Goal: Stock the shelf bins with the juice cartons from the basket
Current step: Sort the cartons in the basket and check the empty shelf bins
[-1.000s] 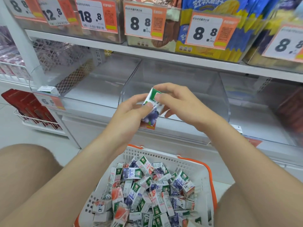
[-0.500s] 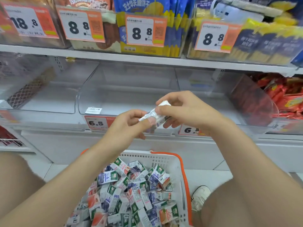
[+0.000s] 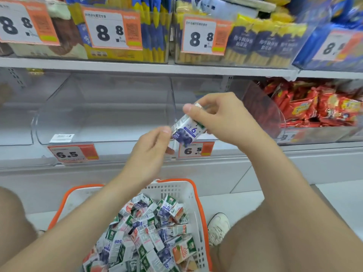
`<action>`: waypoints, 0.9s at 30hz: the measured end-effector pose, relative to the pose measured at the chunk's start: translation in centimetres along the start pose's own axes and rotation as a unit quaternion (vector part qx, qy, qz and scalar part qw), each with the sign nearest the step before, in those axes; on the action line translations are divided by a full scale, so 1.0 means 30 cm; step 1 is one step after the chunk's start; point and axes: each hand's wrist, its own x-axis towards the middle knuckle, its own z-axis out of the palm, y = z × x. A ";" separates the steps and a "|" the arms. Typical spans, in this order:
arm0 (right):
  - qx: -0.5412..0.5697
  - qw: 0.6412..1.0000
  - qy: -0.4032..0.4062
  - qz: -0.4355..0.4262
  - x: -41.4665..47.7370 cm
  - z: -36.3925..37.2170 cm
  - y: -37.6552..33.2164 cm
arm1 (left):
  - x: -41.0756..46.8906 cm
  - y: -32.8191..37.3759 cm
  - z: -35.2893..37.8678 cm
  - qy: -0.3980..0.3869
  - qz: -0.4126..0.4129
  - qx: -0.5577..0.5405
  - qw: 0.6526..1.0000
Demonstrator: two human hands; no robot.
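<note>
My right grip [image 3: 222, 118] pinches the top of a small white-and-purple juice carton [image 3: 186, 132], my left grip [image 3: 149, 152] its lower end; clear plastic shelf bin [image 3: 102, 107] just beyond, orange-rimmed white basket [image 3: 198, 197] below.

Both bare forearms reach up from the near corners and meet mid-scene. The right hand [image 3: 222, 118] pinches the far end of a juice carton [image 3: 186, 132] between thumb and curled fingers. The left hand [image 3: 151, 150], lower and to the left, holds its near end, thumb tip against the edge.
</note>
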 end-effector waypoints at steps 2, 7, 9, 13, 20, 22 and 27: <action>-0.065 0.994 0.082 -0.024 0.014 -0.028 0.026 | 0.005 -0.013 0.008 0.021 0.106 0.134 0.985; -0.271 0.958 0.095 0.005 0.069 -0.044 0.105 | 0.015 -0.075 0.032 -0.015 0.219 0.397 0.891; -0.290 0.956 0.046 0.021 0.093 -0.018 0.136 | 0.018 -0.100 0.044 -0.020 0.201 0.431 0.880; -0.260 0.964 -0.037 0.032 0.128 0.048 0.173 | 0.024 -0.151 0.057 -0.020 0.202 0.477 0.855; -0.257 0.945 -0.197 0.037 0.176 0.093 0.219 | 0.017 -0.167 0.040 -0.052 0.227 0.480 0.846; -0.261 0.946 -0.189 0.040 0.172 0.089 0.222 | 0.015 -0.171 0.022 -0.062 0.230 0.460 0.855; -0.224 0.973 -0.016 -0.052 0.095 0.085 0.139 | -0.024 -0.166 -0.016 0.024 0.253 0.392 0.884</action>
